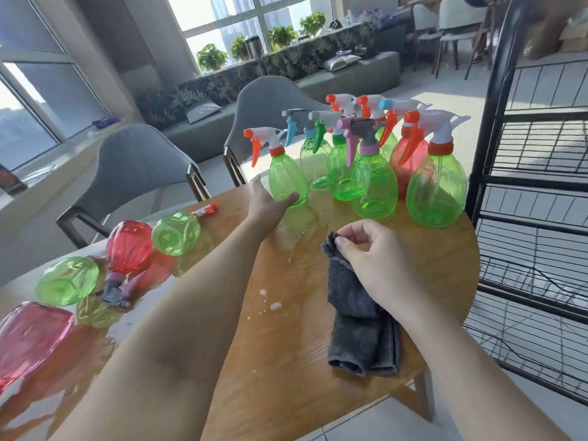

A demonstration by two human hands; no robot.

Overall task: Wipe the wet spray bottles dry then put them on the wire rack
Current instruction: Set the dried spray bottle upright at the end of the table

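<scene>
Several green and red spray bottles stand upright at the far side of the wooden table point(286, 361). My left hand point(265, 203) reaches to the nearest one, a green bottle with an orange trigger point(286, 173), thumb and fingers spread around its base. My right hand point(372, 259) pinches the top corner of a grey cloth point(359, 326) lying on the table. Several more bottles lie on their sides at the left, among them a green one point(176, 232) and a red one point(129, 246). The black wire rack point(534, 192) stands at the right.
Water drops and small puddles point(270, 300) spot the tabletop between my arms. Two grey chairs point(143, 167) stand behind the table. The table's right edge lies close to the rack.
</scene>
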